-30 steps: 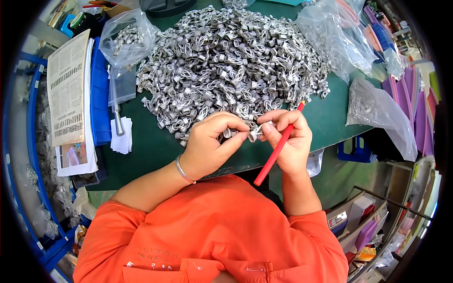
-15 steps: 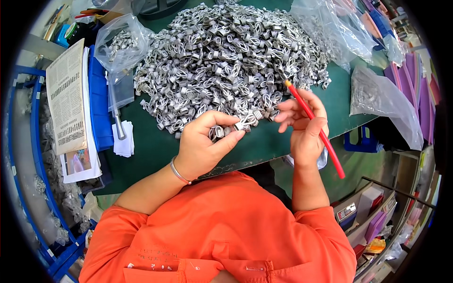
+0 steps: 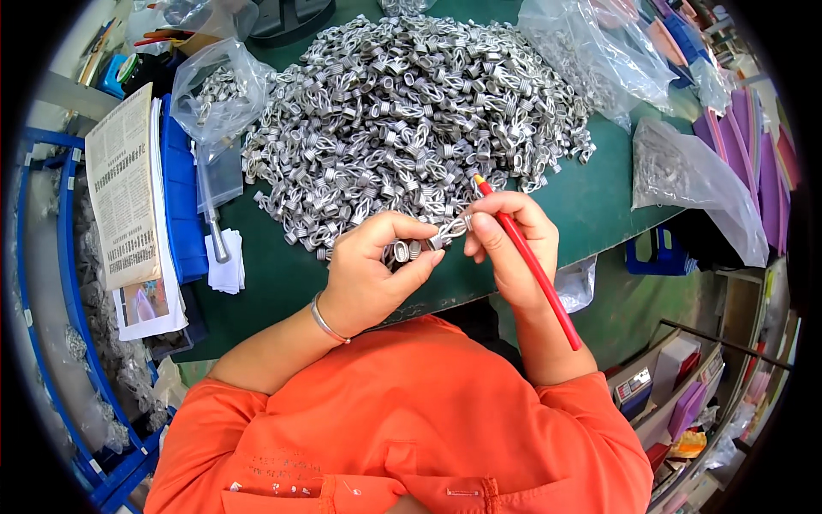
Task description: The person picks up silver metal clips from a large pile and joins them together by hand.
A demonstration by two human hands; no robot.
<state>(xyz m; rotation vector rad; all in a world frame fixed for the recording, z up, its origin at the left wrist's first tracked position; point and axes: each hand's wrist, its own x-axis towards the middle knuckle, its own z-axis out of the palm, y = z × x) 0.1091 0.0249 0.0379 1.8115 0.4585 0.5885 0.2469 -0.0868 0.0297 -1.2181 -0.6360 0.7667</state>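
My left hand [image 3: 370,264], with a bracelet on its wrist, pinches one end of a small silver metal piece [image 3: 452,230] with looped strands and ribbed ends. At its other end are the thumb and fingers of my right hand [image 3: 521,247], which also holds a slim red pen-like stick [image 3: 541,278] with a yellowish tip, slanting across the palm. Other metal pieces [image 3: 402,252] show by my left fingers; whether they are held or lie on the table cannot be made out. Just beyond both hands rises a large pile [image 3: 402,111] of similar pieces.
The pile rests on a green table [image 3: 599,201]. At left stand a blue bin [image 3: 181,197] with papers [image 3: 124,184] and a clear bag [image 3: 221,90] of metal parts. Plastic bags [image 3: 685,180] lie at the right, near purple sheets [image 3: 736,137]. A blue rack [image 3: 64,248] borders the left side.
My right hand has moved left and nearer, carrying the red stick, and its fingers have closed at the metal piece. My left hand has stayed nearly in place.
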